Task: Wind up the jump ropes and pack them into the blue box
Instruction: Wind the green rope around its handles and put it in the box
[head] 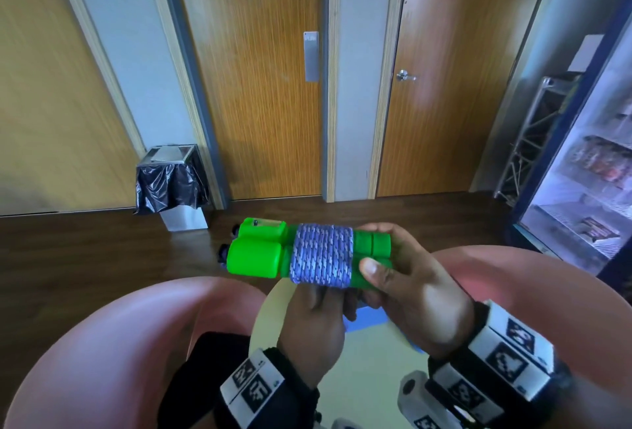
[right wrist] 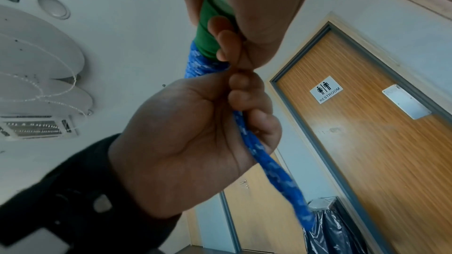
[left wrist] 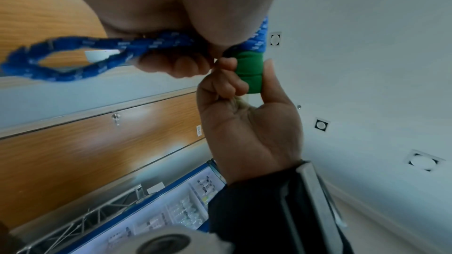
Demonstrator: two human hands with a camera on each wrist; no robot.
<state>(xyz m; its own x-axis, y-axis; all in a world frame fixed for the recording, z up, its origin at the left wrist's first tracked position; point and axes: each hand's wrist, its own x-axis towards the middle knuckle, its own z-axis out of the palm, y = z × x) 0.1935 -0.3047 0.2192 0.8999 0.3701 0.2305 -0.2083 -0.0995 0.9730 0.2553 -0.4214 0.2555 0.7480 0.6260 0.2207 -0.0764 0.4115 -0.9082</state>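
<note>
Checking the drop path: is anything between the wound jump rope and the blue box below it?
Only the left hand: it holds a loose rope loop under the green handles, directly above the blue box, which is mostly hidden. Nothing else shows between them.

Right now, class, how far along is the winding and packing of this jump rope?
Done: blue rope coiled round the paired green handles. In hand: right hand holds the handles; left hand grips the last loose loop. Left: secure that loop, then pack into the blue box below.

Office corridor: restroom door (head: pixel 253 86), drinks fridge (head: pixel 588 172)
</note>
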